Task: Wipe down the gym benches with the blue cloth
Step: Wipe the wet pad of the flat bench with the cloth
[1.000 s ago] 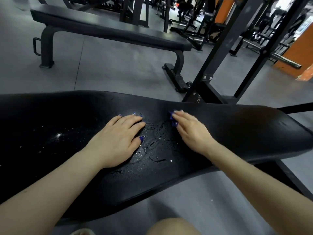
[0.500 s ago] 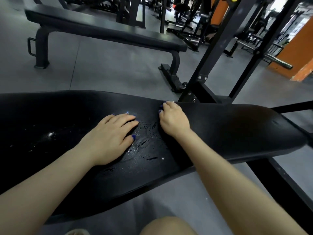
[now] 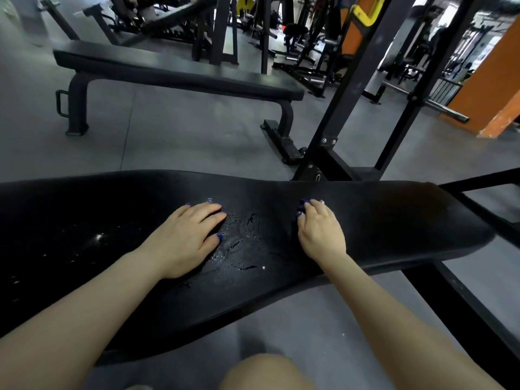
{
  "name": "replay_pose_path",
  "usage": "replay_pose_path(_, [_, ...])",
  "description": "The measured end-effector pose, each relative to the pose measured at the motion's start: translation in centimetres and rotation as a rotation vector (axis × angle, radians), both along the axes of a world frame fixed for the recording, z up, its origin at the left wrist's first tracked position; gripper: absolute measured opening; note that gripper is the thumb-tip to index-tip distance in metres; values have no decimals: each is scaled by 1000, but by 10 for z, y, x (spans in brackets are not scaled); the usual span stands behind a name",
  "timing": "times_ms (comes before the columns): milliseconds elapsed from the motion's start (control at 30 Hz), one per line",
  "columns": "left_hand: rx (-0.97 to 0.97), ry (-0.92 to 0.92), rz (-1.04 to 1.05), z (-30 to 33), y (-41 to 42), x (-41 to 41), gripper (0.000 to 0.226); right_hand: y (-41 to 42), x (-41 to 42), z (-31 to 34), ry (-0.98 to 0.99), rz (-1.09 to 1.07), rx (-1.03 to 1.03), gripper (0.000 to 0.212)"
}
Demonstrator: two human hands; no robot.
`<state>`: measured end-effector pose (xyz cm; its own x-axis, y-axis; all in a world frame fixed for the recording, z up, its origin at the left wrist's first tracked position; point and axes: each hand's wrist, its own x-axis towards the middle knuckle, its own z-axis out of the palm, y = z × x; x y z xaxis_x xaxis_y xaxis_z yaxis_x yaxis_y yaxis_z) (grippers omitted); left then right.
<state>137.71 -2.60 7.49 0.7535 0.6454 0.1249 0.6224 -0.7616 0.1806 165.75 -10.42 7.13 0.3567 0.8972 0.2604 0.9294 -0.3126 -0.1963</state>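
Grip, L (image 3: pixel 183 240): flat on the near bench surface (image 3: pixel 394 220), palm down, fingers straight and together, holding nothing. Blue nail polish on tips. Reads as a brace, not a working hand.

Item 2, wet patch (image 3: pixel 242 237): beads and smears of liquid on the black pad, betw. the two hands, touching L thumb side. Fine white specks further L on the pad.

Item 3, grip, R (image 3: pixel 320 229): knuckles up, fingers curled down onto the pad. Whether it clamps anything: can't tell, palm hides it.

Item 4, blue cloth (image 3: pixel 302 204): only a small blue scrap shows at R fingertips; prob. cloth bunched under the hand, but could be polish. Rest hidden.

Key relation: pad's long axis runs L–R across the view. If the cloth is under R grip, R is the nearer hand by far, and the wet patch lies just to its L. Next stroke, by my est., goes L along the long axis into the wet, w/ L grip in its path.

Pad to R of R grip: looks dry.

Bkgd, L to R: second bench (image 3: pixel 174 71), dark rack upright (image 3: pixel 363 80), orange pillar (image 3: pixel 495 88).
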Motion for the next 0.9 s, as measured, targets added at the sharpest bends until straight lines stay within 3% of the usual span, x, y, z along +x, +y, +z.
replay_pose_path(167, [-8,-43,91,9,-9,-25,81,-10,-15,-11,-62,-74,-59,64])
replay_pose_path(300, [-9,14,140,-2,-18,-61,81,-22,-40,-1,28,-236,20,50])
replay_pose_path(367, [-17,12,151,-5,-21,-65,79,-29,-68,5,-2,-262,42,56])
replay_pose_path(567, [28,15,147,-8,-20,-63,76,-37,-158,17,114,50,-172,68])
replay_pose_path(700, [40,11,153,-11,-20,-64,74,-44,-162,16,56,290,-263,58])
replay_pose_path(767, [37,1,147,-10,-21,-64,74,-57,-147,10,-125,446,-188,57])
replay_pose_path(900, [48,-5,142,-13,-21,-64,74,-62,-127,16,-305,480,82,39])
